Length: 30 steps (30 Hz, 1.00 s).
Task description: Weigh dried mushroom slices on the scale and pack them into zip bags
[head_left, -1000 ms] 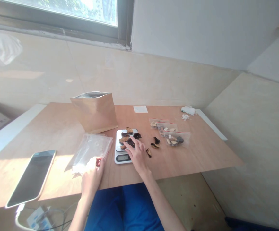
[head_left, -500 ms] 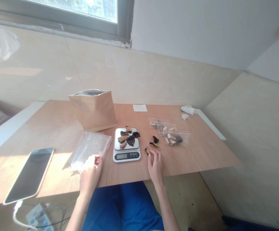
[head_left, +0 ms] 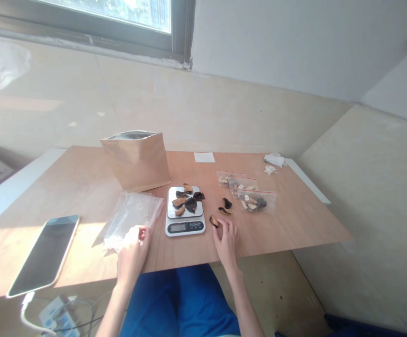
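Note:
A small digital scale (head_left: 185, 225) stands on the wooden table (head_left: 84, 187), with several dark and tan dried pieces (head_left: 185, 201) on its platform. My right hand (head_left: 227, 239) is just right of the scale, its fingertips pinched on a loose dried piece (head_left: 213, 221). Two more pieces (head_left: 225, 207) lie behind it. My left hand (head_left: 133, 252) grips the near edge of a stack of clear plastic bags (head_left: 133, 215) left of the scale.
An open brown paper pouch (head_left: 136, 159) stands behind the scale. Three filled zip bags (head_left: 248, 194) lie to the right, a white slip (head_left: 204, 157) and crumpled white bits (head_left: 273, 161) farther back. A phone (head_left: 45, 255) lies at the near left, cables below it.
My right hand left the scale platform, moved right to the loose piece on the table, and now has it pinched and shifted slightly left. My left hand has stayed on the bags.

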Each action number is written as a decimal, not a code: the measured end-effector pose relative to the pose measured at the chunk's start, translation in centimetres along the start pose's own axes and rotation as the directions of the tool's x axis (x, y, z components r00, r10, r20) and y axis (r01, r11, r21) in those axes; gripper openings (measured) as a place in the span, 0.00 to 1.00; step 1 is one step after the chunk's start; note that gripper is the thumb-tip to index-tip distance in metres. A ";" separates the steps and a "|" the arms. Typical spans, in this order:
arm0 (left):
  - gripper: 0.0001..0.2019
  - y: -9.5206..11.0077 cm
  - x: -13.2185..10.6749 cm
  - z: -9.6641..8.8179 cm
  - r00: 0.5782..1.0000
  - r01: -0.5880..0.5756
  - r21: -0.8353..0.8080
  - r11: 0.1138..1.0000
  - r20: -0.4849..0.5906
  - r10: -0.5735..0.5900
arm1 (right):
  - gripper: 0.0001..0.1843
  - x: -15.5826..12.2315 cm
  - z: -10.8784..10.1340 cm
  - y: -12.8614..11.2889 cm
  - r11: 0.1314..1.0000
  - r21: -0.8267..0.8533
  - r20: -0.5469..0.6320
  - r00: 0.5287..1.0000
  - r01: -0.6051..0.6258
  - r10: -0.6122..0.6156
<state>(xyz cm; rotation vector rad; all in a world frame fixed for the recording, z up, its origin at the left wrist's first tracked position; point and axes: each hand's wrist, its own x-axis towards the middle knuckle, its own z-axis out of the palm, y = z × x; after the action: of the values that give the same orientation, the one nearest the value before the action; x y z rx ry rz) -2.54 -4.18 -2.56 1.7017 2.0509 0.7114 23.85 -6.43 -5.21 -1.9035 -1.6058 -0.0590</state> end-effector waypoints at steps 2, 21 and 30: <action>0.12 0.0 0.1 0.0 1.000 0.004 -0.012 1.000 -0.001 -0.004 | 0.14 0.1 0.0 0.2 1.000 -0.002 -0.004 1.000 -0.002 0.002; 0.11 5.8 -4.6 -3.5 0.949 -0.111 -0.554 0.825 -0.306 -0.078 | 0.20 1.5 -2.4 -12.0 0.718 0.689 0.316 0.933 -0.101 -0.173; 0.11 6.5 -2.1 -5.1 0.908 -0.110 -0.328 0.938 -0.418 -0.039 | 0.12 4.4 -2.6 -10.4 0.786 0.600 0.146 0.945 0.152 -0.294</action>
<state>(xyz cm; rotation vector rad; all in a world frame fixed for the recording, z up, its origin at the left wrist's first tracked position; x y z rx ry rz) -0.02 -6.09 5.32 1.4777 1.9978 1.4664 16.53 -3.39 3.29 -1.2669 -1.7406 0.5239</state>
